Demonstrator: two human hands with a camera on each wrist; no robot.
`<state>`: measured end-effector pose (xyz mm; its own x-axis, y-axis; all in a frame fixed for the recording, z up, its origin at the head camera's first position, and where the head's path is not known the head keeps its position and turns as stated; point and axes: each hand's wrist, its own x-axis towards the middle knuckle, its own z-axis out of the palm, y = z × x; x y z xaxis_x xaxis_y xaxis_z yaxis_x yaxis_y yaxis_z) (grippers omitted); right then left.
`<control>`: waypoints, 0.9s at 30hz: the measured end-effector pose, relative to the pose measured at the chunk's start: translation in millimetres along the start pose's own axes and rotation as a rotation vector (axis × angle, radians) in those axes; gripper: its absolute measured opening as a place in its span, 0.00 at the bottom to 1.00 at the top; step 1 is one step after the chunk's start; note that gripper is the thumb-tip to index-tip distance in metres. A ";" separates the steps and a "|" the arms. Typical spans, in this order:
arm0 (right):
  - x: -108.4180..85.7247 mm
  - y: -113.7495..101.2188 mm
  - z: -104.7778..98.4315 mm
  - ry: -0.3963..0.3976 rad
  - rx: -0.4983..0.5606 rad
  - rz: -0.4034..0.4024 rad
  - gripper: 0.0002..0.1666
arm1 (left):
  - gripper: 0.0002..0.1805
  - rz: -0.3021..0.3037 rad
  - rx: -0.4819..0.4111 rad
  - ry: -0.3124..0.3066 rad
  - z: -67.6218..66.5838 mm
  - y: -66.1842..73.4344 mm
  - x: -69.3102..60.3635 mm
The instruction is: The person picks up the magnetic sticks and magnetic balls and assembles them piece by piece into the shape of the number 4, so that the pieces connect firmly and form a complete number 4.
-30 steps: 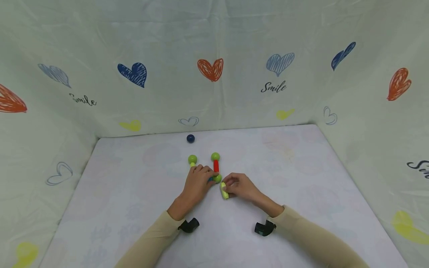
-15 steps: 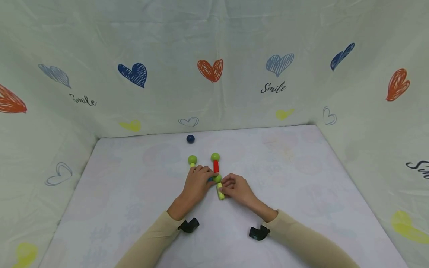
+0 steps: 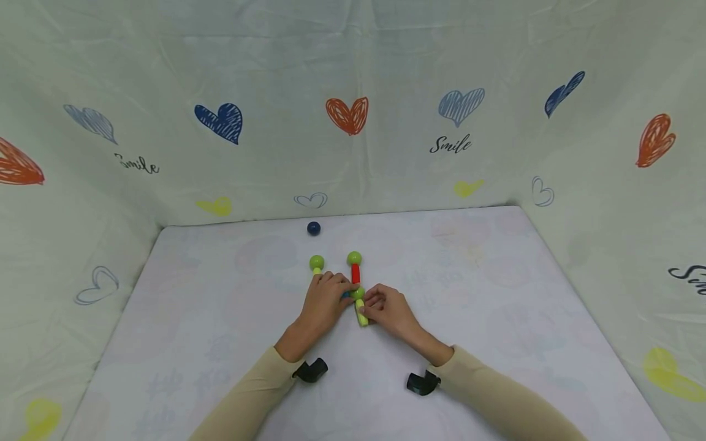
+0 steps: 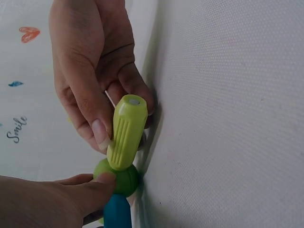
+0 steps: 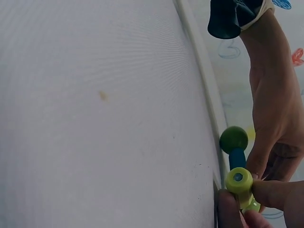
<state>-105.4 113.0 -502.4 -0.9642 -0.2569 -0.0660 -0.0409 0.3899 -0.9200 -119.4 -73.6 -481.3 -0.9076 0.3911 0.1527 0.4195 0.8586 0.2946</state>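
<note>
My right hand [image 3: 393, 311] pinches a yellow-green magnetic rod [image 4: 127, 133] between thumb and fingers. The rod's far end meets a green ball [image 3: 358, 293], and a round metal spot shows on its near end in both wrist views. My left hand [image 3: 324, 303] holds that ball, its thumb pressing on the side in the left wrist view. From the ball a red rod [image 3: 355, 273] runs away to another green ball [image 3: 355, 258]. A blue rod [image 4: 117, 212] also joins the held ball, mostly under my left hand in the head view.
Past my left fingers, a green ball [image 3: 317, 262] sits on a yellow-green rod [image 3: 317, 271], partly covered. A dark blue ball [image 3: 314, 228] lies by the back edge of the white table [image 3: 469, 269]. A cloth wall [image 3: 386, 165] with printed hearts rises behind and at both sides.
My right hand has moved left with the yellow-green rod, from apart beside the green ball to touching it. My left hand has stayed in place.
</note>
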 end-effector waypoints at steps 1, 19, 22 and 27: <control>-0.2 -0.6 0.3 0.003 -0.002 0.006 0.10 | 0.16 -0.001 -0.004 -0.001 -0.4 0.2 0.0; 21.3 -7.8 -23.2 -0.017 -0.032 0.014 0.07 | 0.14 -0.015 -0.067 0.022 1.4 -0.6 2.6; 34.7 -12.0 -33.3 -0.004 -0.047 0.014 0.07 | 0.13 -0.013 -0.077 0.028 1.9 -1.2 2.6; 58.8 -20.3 -44.6 -0.017 -0.079 -0.028 0.10 | 0.13 -0.016 -0.094 0.025 3.4 -0.9 2.7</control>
<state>-173.0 129.4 -470.4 -0.9579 -0.2832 -0.0477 -0.0891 0.4507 -0.8882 -122.3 -72.2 -484.4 -0.9141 0.3678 0.1705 0.4054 0.8294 0.3844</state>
